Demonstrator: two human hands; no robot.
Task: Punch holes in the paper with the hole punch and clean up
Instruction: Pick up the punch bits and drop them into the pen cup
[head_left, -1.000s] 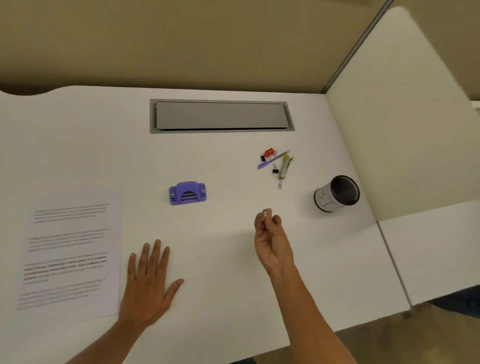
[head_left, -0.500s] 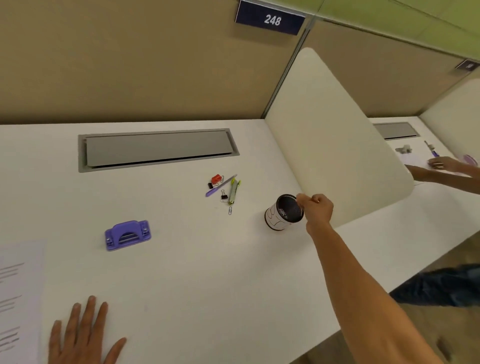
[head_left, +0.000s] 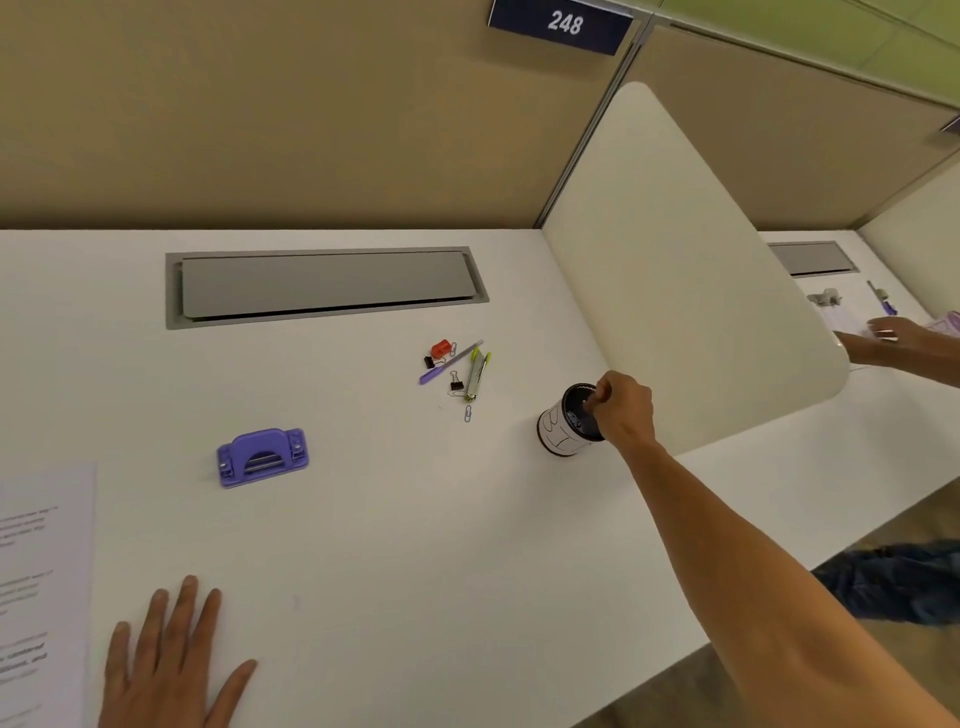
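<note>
Right hand held pinched fingertips over the pen cup, apparently discarding paper scraps; left hand lay flat, fingers spread, bracing on desk.

office cubicle desk, divider, number sign

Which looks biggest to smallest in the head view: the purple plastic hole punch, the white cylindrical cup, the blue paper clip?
1. Purple plastic hole punch
2. White cylindrical cup, fairly close to the punch and partly hidden by the right hand
3. Blue paper clip, clearly smallest
</note>
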